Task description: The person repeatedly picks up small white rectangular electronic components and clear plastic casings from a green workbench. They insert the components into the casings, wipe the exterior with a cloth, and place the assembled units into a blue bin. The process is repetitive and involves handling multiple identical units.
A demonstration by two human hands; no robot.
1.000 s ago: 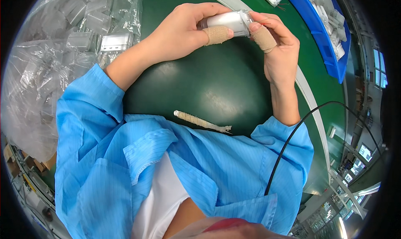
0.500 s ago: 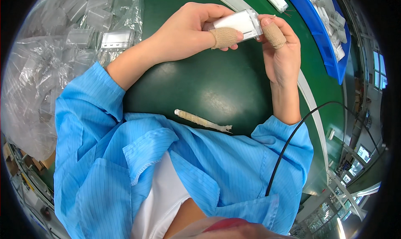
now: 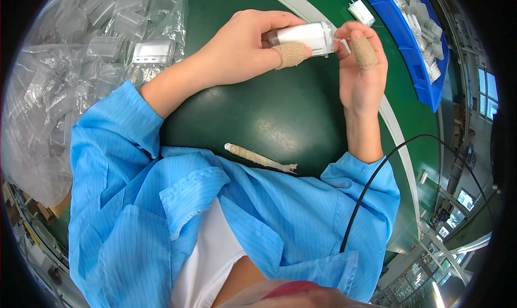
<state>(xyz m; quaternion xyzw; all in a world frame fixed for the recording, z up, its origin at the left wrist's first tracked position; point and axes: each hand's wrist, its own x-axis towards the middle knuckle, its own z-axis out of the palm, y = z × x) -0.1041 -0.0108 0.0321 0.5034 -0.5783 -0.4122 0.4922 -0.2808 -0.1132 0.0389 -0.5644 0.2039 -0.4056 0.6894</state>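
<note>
My left hand (image 3: 245, 46) grips a white block in a clear plastic case (image 3: 309, 37), its thumb wrapped in a tan finger cover. Just to the right of the block's end, my right hand (image 3: 363, 65) pinches thin red wires (image 3: 340, 40) that come out of that end. Its thumb also wears a tan cover. A similar white cased block (image 3: 361, 12) lies on the green table beyond my right hand. Below my hands, close to my jacket, rests a narrow tan wrapped stick (image 3: 258, 157) with a frayed end.
Plastic bags full of clear cases (image 3: 99, 49) cover the left side of the table. At the far right stands a blue bin (image 3: 425, 90) holding white and clear parts. A black cable (image 3: 371, 178) arcs beside my right arm.
My right hand has drawn slightly away from the block's end, and red wires now show between them. The block has tilted to lie more level in my left hand.
</note>
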